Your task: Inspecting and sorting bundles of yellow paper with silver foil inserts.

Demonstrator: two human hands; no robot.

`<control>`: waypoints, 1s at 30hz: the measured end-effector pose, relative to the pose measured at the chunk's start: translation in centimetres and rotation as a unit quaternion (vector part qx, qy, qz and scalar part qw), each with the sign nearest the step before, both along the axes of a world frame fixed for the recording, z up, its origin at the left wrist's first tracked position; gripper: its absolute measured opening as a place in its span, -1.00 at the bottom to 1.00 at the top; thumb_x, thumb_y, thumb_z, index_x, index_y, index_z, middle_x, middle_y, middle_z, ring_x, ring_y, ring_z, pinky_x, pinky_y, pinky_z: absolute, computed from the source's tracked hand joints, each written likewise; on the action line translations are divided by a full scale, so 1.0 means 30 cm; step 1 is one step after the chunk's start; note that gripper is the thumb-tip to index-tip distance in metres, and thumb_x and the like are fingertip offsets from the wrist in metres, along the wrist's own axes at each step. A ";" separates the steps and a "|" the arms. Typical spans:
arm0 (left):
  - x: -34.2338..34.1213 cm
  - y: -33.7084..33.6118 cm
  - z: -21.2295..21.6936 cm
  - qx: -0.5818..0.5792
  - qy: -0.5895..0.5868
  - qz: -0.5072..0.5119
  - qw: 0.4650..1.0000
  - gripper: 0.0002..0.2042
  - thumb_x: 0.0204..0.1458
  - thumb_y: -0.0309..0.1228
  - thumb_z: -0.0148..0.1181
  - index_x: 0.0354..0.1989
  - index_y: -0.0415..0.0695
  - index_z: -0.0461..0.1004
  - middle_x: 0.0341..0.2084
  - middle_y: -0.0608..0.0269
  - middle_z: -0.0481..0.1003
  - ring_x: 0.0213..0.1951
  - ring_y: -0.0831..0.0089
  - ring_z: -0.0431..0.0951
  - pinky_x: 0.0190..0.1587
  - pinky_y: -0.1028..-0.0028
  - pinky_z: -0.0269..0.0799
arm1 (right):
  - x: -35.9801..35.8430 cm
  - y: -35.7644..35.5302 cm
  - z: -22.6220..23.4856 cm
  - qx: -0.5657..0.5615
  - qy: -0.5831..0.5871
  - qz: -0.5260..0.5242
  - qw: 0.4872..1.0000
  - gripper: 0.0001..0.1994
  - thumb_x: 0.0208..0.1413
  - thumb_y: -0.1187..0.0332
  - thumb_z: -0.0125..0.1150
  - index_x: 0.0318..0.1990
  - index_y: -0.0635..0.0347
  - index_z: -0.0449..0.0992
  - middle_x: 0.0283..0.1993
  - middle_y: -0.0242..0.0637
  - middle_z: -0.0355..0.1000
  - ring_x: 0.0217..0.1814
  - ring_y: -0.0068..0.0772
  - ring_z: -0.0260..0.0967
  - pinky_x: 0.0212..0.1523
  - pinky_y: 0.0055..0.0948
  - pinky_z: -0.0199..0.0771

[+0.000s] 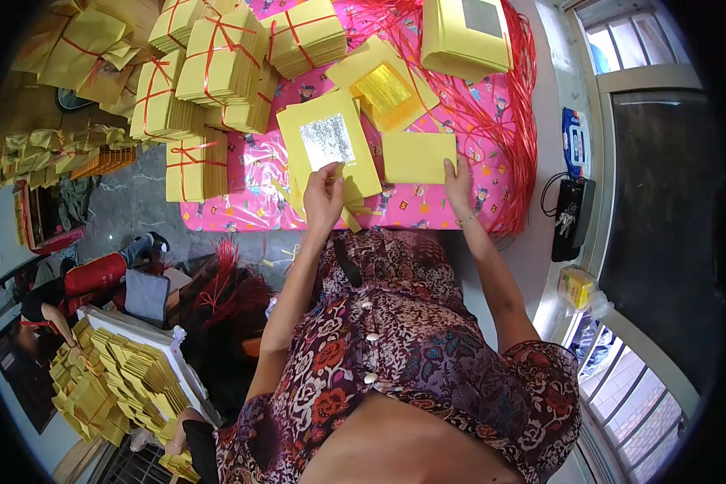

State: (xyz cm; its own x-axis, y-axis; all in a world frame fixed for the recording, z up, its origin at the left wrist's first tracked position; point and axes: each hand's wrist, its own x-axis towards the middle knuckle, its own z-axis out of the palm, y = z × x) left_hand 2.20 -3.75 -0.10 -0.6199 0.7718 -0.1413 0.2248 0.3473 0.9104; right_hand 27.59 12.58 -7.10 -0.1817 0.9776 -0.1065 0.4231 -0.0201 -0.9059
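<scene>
Far to your left, tied bundles of yellow paper bound with red ribbon sit stacked on the pink patterned desk, well apart from your hands. Your left hand pinches the near edge of the yellow sheet with a silver foil square, its grip narrow, thumb and fingers closed on the paper and on what looks like a folded yellow strip beneath it. Just beside it to the right lies the plain yellow sheet, flat on the desk, and your right hand rests fingers down on its right edge, pressing rather than grasping. Beyond them sits a sheet with a gold foil square, and further right loose red ribbon strands spill across the cloth. Sheets overlap closely here, so a pinch could lift two at once, and the thin foil might crease if you pull at an angle. The ribbon could snag a sliding sheet.
</scene>
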 end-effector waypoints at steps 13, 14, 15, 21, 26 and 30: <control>-0.002 0.003 0.028 -0.030 0.109 -0.058 0.992 -0.70 0.02 -0.48 0.16 -0.04 -0.21 0.45 -0.31 0.15 0.42 -0.32 0.38 0.47 -0.24 0.45 0.45 | -0.071 -0.020 0.062 0.026 -0.198 -0.052 0.978 -0.68 0.19 0.25 0.01 0.00 0.28 0.31 -0.23 0.13 0.46 -0.19 0.18 0.43 -0.21 -0.03 0.37; -0.002 0.005 0.032 -0.039 0.109 -0.058 0.992 -0.70 0.01 -0.48 0.16 -0.04 -0.20 0.45 -0.31 0.15 0.42 -0.32 0.37 0.47 -0.23 0.45 0.44 | -0.077 -0.016 0.074 0.027 -0.198 -0.051 0.979 -0.68 0.19 0.25 0.01 0.00 0.28 0.31 -0.23 0.13 0.46 -0.19 0.18 0.43 -0.21 -0.03 0.37; -0.004 0.006 0.033 -0.039 0.111 -0.057 0.991 -0.70 0.01 -0.48 0.16 -0.04 -0.20 0.45 -0.31 0.15 0.42 -0.32 0.37 0.47 -0.23 0.45 0.44 | -0.088 -0.012 0.086 -0.007 -0.252 -0.055 0.966 -0.67 0.18 0.25 0.02 0.01 0.26 0.31 -0.23 0.09 0.46 -0.16 0.15 0.41 -0.16 -0.03 0.35; 0.008 0.020 0.055 -0.024 0.107 -0.044 0.993 -0.73 -0.04 -0.52 0.15 -0.11 -0.20 0.47 -0.33 0.05 0.43 -0.32 0.20 0.48 -0.20 0.31 0.42 | -0.132 -0.053 0.154 0.205 -0.336 -0.062 0.917 -0.64 0.12 0.28 0.05 0.05 0.18 0.29 -0.10 -0.09 0.35 0.01 -0.01 0.26 0.00 -0.02 0.19; 0.016 0.042 0.044 -0.011 0.014 -0.040 0.999 -0.77 0.02 -0.54 0.11 -0.12 -0.21 0.47 -0.39 0.17 0.46 -0.40 0.39 0.50 -0.30 0.46 0.44 | -0.283 -0.148 0.250 0.188 -0.191 0.144 0.953 -0.70 0.08 0.22 0.14 -0.06 0.12 0.43 -0.12 -0.18 0.34 -0.03 -0.08 0.26 -0.03 -0.11 0.21; 0.022 0.069 0.017 -0.002 -0.085 -0.043 0.995 -0.79 0.09 -0.52 0.09 -0.09 -0.21 0.47 -0.40 0.32 0.50 -0.37 0.59 0.46 -0.27 0.57 0.41 | -0.377 -0.200 0.247 0.164 -0.172 0.163 0.958 -0.69 0.05 0.19 0.19 -0.08 0.10 0.45 -0.15 -0.20 0.36 -0.07 -0.11 0.29 -0.08 -0.19 0.25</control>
